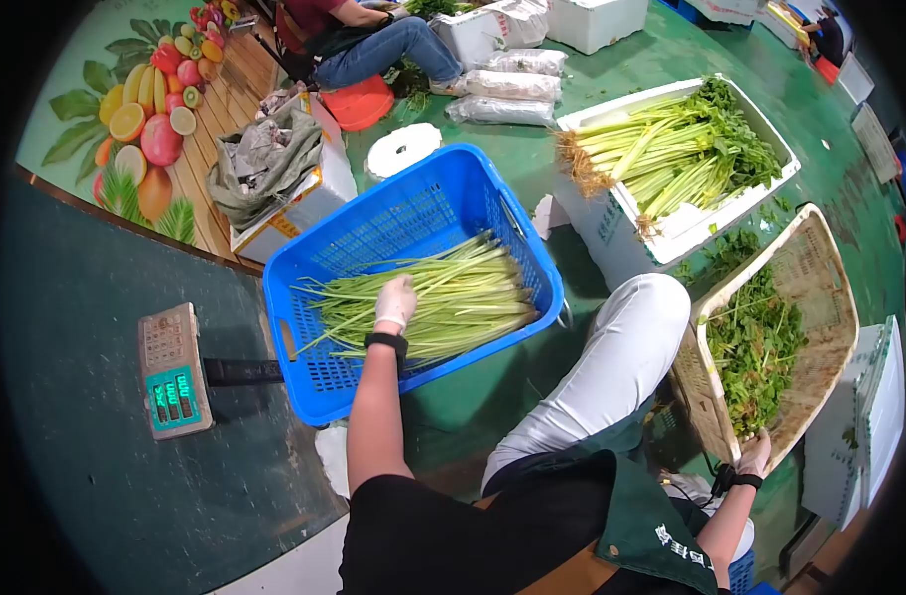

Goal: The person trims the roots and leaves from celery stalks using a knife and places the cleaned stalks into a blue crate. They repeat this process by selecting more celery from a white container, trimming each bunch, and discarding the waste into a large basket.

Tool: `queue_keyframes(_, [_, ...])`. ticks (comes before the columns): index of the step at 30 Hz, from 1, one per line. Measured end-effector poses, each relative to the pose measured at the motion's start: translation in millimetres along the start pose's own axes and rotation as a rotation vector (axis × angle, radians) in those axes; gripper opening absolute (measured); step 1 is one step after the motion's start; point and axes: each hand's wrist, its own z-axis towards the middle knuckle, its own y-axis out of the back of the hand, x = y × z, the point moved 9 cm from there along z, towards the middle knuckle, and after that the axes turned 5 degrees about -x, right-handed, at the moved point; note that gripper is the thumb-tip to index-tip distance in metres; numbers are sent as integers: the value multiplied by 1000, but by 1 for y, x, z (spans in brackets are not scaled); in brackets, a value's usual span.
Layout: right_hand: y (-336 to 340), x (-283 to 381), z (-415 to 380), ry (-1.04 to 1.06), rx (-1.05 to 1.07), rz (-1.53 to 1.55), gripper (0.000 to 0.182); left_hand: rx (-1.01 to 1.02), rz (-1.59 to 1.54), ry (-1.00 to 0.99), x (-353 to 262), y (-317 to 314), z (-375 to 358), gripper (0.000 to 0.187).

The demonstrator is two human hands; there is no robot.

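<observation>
My left hand point(395, 300), in a thin whitish glove, is closed over the celery stalks point(463, 307) in a blue plastic basket point(413, 164). The stalks lie in a loose bundle, stripped of most leaves; my fingertips are partly hidden among them. My right hand point(755, 453), gloved too, closes on the lower rim of a pale tilted basket point(825, 297), beside my right leg. Green leaves and trimmings point(760, 347) fill part of this basket.
Uncut celery with roots point(671, 149) lies in a white foam box point(611, 223) ahead. A digital scale display point(175, 382) stands left of the blue basket. Behind it are a box with a grey sack point(264, 164), a white stool point(403, 149), wrapped bundles point(507, 87) and a seated person point(383, 50).
</observation>
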Motion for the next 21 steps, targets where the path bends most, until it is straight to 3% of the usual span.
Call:
queue_keyframes(1, [-5,1,-9,2,-3,0,13,4,-1,4,-2,-5,11,51])
queue_keyframes(3, [-6,5,-14,8,-8,-3,13,-111,-57,-366,-42,-10,20,58])
queue_keyframes(4, [-3,7,-13,28,-9,-37,13,-109,-60,-366,-55,-17,21,58])
queue_keyframes(6, [-1,10,-13,50,-13,-71,12,2,195,-323,-83,-47,19,62])
queue_keyframes(7, [-2,11,-16,54,10,-71,12,117,123,-276,-79,-78,25,64])
queue_keyframes(9, [-5,11,-21,56,35,-72,12,239,269,-274,-89,-101,14,62])
queue_keyframes(12, [-14,16,-25,135,51,-62,18,363,298,-467,-107,-100,-26,58])
queue_keyframes(13, [-17,16,-26,128,54,-64,18,535,372,-519,-110,-102,-45,60])
queue_keyframes(15, [-16,15,-26,94,34,-71,17,345,299,-702,-116,-81,-88,63])
queue_keyframes(17, [-8,10,-12,64,37,-49,20,78,255,-577,-120,-32,-97,69])
queue_keyframes(19, [1,6,-4,23,32,-67,24,-51,127,-340,-71,-20,-64,45])
queue_keyframes(20, [-1,8,-5,46,31,-66,28,19,138,-243,-42,-24,-51,30])
queue_keyframes(21, [-3,10,-9,48,31,-68,28,281,238,-43,-30,-19,-49,26])
